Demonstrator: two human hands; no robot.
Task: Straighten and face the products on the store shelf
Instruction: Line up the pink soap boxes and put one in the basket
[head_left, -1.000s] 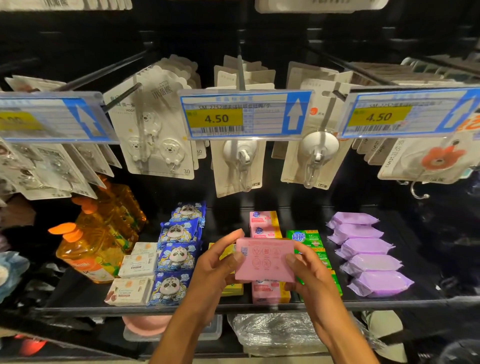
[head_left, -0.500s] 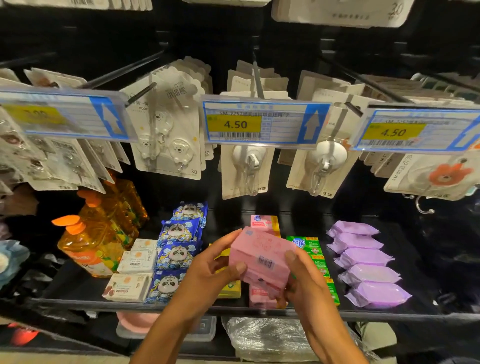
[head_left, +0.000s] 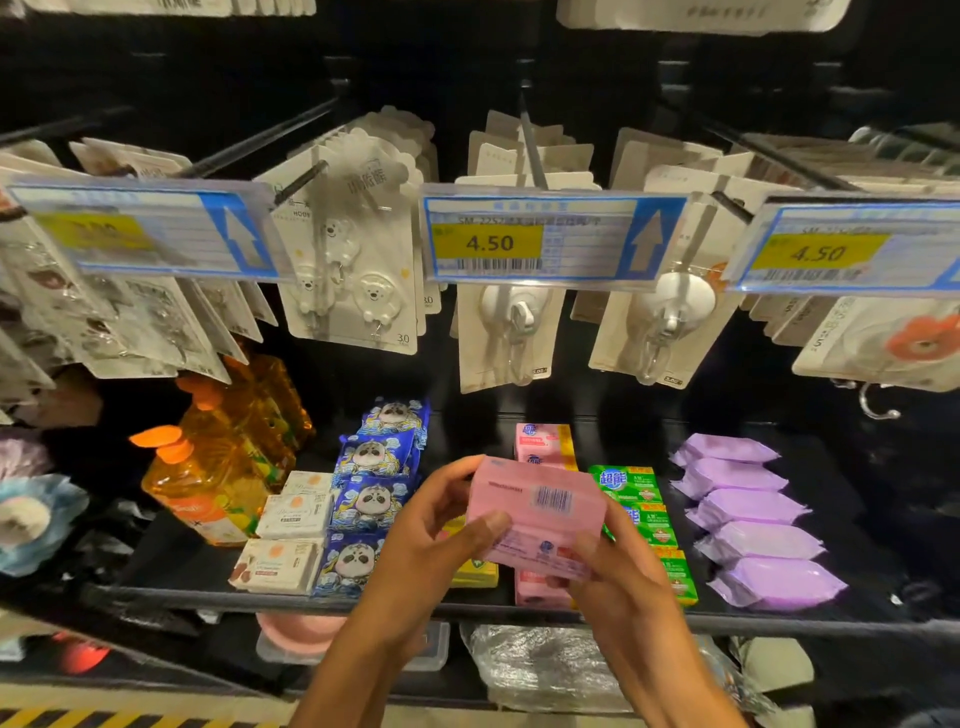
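Observation:
A pink soap box (head_left: 540, 512) is held above the front of the black shelf (head_left: 156, 597), its barcode side turned up toward me. My left hand (head_left: 431, 540) grips its left end with thumb on top and fingers behind. My right hand (head_left: 618, 577) grips its lower right corner. Under and behind it runs a row of pink boxes (head_left: 543, 441) of the same kind, partly hidden by the held box. Green soap boxes (head_left: 631, 488) lie in a row to the right, and a yellow box (head_left: 475, 571) peeks out below my left hand.
Purple wipe packs (head_left: 748, 506), blue panda packs (head_left: 371, 499), white soap boxes (head_left: 293, 519) and orange pump bottles (head_left: 208, 467) fill the shelf. Carded hooks (head_left: 353, 270) and price tags (head_left: 550, 236) hang on pegs close above. A lower shelf holds a plastic-wrapped bundle (head_left: 545, 670).
Both hands have rolled the pink box from its front face over to its barcode side. The view has tilted up slightly.

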